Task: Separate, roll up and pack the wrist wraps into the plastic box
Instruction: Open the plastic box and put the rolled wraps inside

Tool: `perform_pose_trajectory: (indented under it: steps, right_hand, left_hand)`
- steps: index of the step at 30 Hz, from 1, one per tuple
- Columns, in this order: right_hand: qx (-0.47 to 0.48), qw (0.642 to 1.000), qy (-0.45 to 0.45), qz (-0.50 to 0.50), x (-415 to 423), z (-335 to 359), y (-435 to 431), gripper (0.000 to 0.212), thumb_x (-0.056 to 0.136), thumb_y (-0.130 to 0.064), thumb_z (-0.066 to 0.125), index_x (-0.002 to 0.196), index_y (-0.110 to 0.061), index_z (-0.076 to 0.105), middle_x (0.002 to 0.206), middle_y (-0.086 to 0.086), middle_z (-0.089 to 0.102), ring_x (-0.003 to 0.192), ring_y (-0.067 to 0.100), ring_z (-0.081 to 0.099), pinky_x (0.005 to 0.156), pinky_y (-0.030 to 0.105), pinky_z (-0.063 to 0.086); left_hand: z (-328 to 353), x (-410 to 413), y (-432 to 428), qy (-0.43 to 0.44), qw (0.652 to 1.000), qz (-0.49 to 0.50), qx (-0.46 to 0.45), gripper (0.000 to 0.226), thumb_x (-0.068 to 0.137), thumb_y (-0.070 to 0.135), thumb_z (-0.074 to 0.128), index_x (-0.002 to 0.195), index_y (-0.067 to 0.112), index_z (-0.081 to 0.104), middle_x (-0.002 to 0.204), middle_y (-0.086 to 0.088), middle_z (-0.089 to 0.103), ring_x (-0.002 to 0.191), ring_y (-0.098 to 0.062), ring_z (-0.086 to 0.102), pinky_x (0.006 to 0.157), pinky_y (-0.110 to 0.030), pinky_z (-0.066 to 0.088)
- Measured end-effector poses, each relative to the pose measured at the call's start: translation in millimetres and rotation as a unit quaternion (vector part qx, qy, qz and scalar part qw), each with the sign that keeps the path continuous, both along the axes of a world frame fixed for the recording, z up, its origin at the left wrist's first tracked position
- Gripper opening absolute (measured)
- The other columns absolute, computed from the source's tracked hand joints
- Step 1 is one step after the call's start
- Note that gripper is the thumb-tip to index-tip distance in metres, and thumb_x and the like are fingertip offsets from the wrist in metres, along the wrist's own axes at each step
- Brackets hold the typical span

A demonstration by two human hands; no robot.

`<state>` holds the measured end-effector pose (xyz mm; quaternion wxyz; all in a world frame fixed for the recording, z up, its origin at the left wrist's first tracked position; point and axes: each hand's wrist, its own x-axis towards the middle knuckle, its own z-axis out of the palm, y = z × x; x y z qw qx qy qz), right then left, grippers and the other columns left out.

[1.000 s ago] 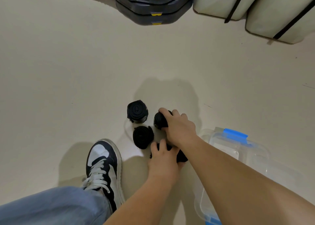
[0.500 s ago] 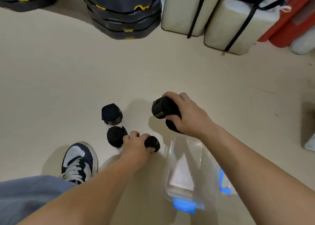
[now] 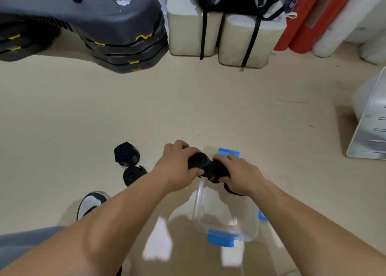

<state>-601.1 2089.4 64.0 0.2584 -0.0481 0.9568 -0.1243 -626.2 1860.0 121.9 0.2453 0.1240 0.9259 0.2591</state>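
My left hand [image 3: 177, 167] grips a rolled black wrist wrap [image 3: 198, 160], held over the far end of the clear plastic box [image 3: 227, 223] with blue clips. My right hand [image 3: 238, 173] grips another rolled black wrap [image 3: 215, 172] right beside it, the two rolls touching; a dark bit of wrap shows under the right wrist. Two more rolled black wraps lie on the floor to the left, one farther [image 3: 126, 154] and one nearer [image 3: 133, 175], partly hidden by my left forearm.
My shoe [image 3: 92, 202] stands at the lower left. Stacked black step platforms [image 3: 117, 35], beige strapped blocks [image 3: 240, 39] with a bag on top, and red rolls [image 3: 302, 25] line the far wall. A white device [image 3: 369, 119] stands at the right.
Both hands lifted a rolled wrap each from the floor and brought them together over the box. The view swung up and right, so the box now lies under my hands.
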Motion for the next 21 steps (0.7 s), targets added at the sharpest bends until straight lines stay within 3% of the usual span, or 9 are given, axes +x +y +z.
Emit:
perform_pose_trajectory:
  steps: [3,7,11,17,21]
  right_hand:
    - [0.012,1.0,0.01,0.015,-5,-5,-13,0.06,0.096,-0.039,0.064,0.147,-0.05,0.035,0.126,-0.002,0.05,0.117,0.027,0.055,0.078,0.039,0.048]
    - [0.082,0.994,0.047,0.051,-6,-14,-20,0.049,0.099,-0.04,0.056,0.143,-0.051,0.037,0.124,0.0,0.043,0.112,0.025,0.047,0.074,0.039,0.038]
    - [0.103,0.992,0.063,0.036,-1,-33,-19,0.052,0.096,-0.033,0.059,0.142,-0.047,0.039,0.128,0.001,0.036,0.115,0.024,0.041,0.083,0.042,0.044]
    - [0.11,0.988,0.107,0.016,-5,-41,-18,0.052,0.092,-0.031,0.064,0.142,-0.037,0.05,0.127,0.003,0.045,0.114,0.027,0.047,0.086,0.039,0.042]
    - [0.116,0.987,0.104,-0.027,-13,-23,-8,0.058,0.09,-0.043,0.071,0.143,-0.03,0.05,0.128,0.003,0.046,0.116,0.027,0.047,0.091,0.037,0.04]
  left_hand:
    - [0,11,15,-0.007,0.996,-0.087,-0.013,0.052,0.092,0.045,0.074,0.141,0.037,0.058,0.144,0.005,0.042,0.138,-0.022,0.029,0.113,-0.041,0.042]
    - [-9,24,31,-0.006,0.985,-0.16,-0.058,0.048,0.093,0.045,0.07,0.139,0.038,0.058,0.147,0.007,0.038,0.137,-0.023,0.027,0.102,-0.046,0.05]
    - [-22,33,34,0.022,0.982,-0.174,-0.074,0.045,0.096,0.049,0.067,0.139,0.039,0.057,0.149,0.011,0.032,0.135,-0.024,0.029,0.087,-0.037,0.045]
    - [-25,34,38,0.025,0.978,-0.183,-0.1,0.044,0.098,0.052,0.064,0.139,0.037,0.056,0.15,0.004,0.032,0.138,-0.027,0.027,0.091,-0.041,0.047]
    - [-22,37,46,0.044,0.974,-0.184,-0.123,0.045,0.098,0.048,0.063,0.14,0.033,0.055,0.147,0.002,0.035,0.136,-0.029,0.029,0.083,-0.037,0.042]
